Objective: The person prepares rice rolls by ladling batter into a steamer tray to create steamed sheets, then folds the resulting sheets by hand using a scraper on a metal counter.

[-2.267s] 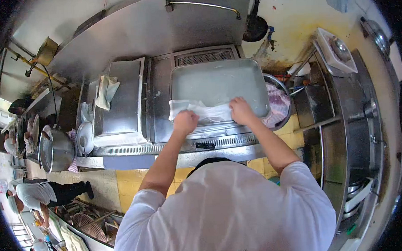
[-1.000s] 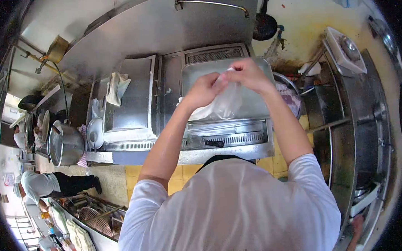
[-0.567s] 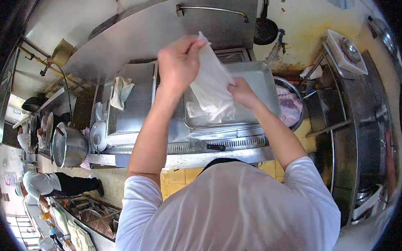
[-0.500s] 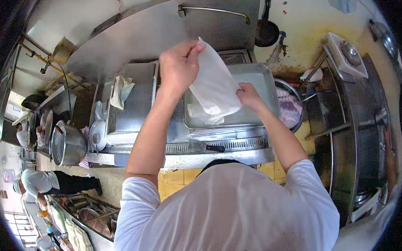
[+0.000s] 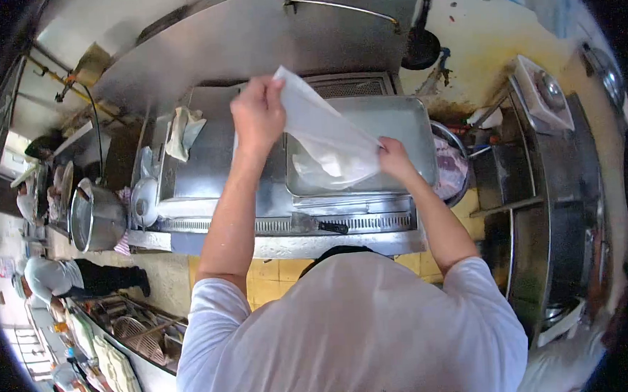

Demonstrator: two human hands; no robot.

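A thin, partly see-through white sheet (image 5: 317, 121) is stretched between my two hands over a shallow metal tray (image 5: 402, 110). My left hand (image 5: 258, 114), the higher one, pinches its upper left corner. At the lower right, my right hand (image 5: 396, 157) grips the other end at the tray's right side. The sheet slants down from left to right, and its slack lower part sags over the tray, with a brighter white bunched patch in it. A dark-handled knife (image 5: 332, 227) lies along the counter's front edge, below the tray.
A crumpled cloth (image 5: 184, 134) lies on the steel counter (image 5: 215, 141) at left. Meat fills a round bowl (image 5: 452, 167) beside the tray. A large pot (image 5: 96, 218) stands far left, near a person (image 5: 52, 277) by another counter. A metal rack (image 5: 527, 206) is at right.
My left hand has moved left and slightly down with its corner; my right hand has shifted slightly right. The sheet is now pulled wider and looks more see-through.
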